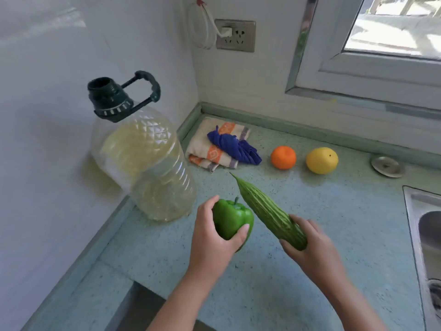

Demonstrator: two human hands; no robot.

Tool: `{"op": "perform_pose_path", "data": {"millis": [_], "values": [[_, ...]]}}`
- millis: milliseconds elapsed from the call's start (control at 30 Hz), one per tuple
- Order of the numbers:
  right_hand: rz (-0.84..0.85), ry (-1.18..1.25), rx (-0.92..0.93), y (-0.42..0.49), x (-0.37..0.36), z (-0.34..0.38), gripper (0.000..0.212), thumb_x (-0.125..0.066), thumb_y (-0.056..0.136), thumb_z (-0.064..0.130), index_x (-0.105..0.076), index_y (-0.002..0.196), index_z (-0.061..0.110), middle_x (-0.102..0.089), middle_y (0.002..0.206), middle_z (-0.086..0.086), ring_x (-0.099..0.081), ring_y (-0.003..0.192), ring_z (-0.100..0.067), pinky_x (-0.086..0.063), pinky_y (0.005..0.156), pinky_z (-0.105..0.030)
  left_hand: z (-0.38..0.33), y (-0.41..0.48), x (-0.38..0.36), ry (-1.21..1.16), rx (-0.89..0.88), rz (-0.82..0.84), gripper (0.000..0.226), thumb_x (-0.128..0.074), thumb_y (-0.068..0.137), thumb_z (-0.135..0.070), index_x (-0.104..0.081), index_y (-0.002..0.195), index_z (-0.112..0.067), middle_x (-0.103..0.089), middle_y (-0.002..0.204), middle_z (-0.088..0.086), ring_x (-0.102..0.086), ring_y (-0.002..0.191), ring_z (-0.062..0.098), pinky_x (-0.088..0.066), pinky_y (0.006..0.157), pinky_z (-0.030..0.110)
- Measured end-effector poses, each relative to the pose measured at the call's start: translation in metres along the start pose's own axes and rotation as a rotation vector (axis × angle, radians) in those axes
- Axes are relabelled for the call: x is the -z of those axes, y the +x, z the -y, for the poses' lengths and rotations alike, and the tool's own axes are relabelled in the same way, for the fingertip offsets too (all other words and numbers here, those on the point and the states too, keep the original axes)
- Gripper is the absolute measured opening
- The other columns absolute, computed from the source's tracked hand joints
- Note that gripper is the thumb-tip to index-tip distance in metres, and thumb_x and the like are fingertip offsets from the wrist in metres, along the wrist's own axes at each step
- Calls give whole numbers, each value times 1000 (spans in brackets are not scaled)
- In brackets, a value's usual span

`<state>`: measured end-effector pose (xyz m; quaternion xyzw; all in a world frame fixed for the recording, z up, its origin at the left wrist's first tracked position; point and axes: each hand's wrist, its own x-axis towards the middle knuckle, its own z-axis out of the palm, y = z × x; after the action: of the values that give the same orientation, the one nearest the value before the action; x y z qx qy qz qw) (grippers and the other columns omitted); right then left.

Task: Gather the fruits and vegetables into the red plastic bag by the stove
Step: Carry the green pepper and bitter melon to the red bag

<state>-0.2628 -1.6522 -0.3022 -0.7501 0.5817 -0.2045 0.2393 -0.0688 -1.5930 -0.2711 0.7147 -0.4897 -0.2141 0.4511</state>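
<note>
My left hand grips a green bell pepper above the counter. A long ridged bitter gourd is held at its thick end by my right hand, its pointed tip aimed toward the back left. Farther back on the pale green counter lie an orange and, to its right, a yellow lemon-like fruit. No red plastic bag and no stove appear in the head view.
A big clear oil jug with a dark green cap stands at the left by the wall. A folded towel with a blue cloth lies in the corner. A steel sink is at right, a round metal lid behind it.
</note>
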Motion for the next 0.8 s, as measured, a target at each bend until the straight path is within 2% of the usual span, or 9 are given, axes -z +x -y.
{"op": "perform_pose_path", "data": {"millis": [100, 200, 300, 367, 467, 567, 667, 800], "values": [[42, 8, 90, -19, 1, 22, 53, -75, 72, 26, -54, 121, 22, -55, 97, 6, -56, 74, -17, -46, 60, -31, 0, -34, 27, -11, -11, -81, 69, -78, 69, -31, -40, 126, -26, -38, 115, -24, -39, 105, -15, -30, 77, -5], [95, 22, 185, -39, 1, 46, 54, -73, 74, 29, -52, 123, 25, -53, 100, 10, -56, 78, -15, -46, 63, -29, 7, -72, 53, -17, 11, -177, 70, -79, 68, -33, -40, 125, -27, -39, 119, -21, -35, 107, -20, -29, 79, -5], [153, 51, 281, -66, -2, 69, 55, -73, 74, 29, -51, 125, 25, -52, 102, 10, -56, 82, -15, -48, 68, -30, 15, -117, 77, 2, 62, -283, 69, -80, 67, -33, -41, 124, -27, -43, 119, -12, -35, 108, -19, -28, 80, -5], [182, 77, 340, -89, -4, 84, 55, -73, 75, 29, -50, 125, 24, -50, 102, 11, -54, 82, -13, -47, 70, -28, 17, -150, 91, 2, 91, -365, 68, -77, 64, -41, -42, 121, -29, -46, 118, -10, -37, 106, -19, -28, 82, -5], [221, 110, 434, -129, -6, 108, 55, -73, 73, 30, -52, 124, 24, -50, 103, 12, -53, 85, -13, -46, 74, -28, 10, -202, 112, -49, 129, -488, 67, -66, 59, -54, -44, 118, -30, -49, 116, -14, -42, 105, -17, -29, 82, -3], [259, 159, 534, -167, -6, 129, 53, -77, 70, 26, -57, 118, 24, -56, 100, 11, -57, 87, -13, -46, 75, -28, 2, -253, 130, -69, 134, -596, 66, -64, 59, -54, -46, 117, -29, -50, 117, -16, -45, 107, -11, -31, 85, 0], [307, 194, 627, -203, -7, 150, 53, -78, 68, 24, -58, 117, 23, -60, 100, 7, -60, 86, -16, -50, 74, -34, -3, -303, 149, -64, 165, -691, 62, -64, 58, -55, -44, 115, -38, -51, 116, -17, -47, 107, -8, -34, 88, 5], [411, 216, 763, -255, -9, 180, 56, -77, 69, 25, -55, 121, 26, -58, 104, 12, -58, 86, -10, -47, 74, -26, -3, -371, 173, -46, 249, -835, 64, -64, 57, -56, -45, 116, -38, -51, 118, -18, -48, 109, -5, -39, 91, 12]]}}
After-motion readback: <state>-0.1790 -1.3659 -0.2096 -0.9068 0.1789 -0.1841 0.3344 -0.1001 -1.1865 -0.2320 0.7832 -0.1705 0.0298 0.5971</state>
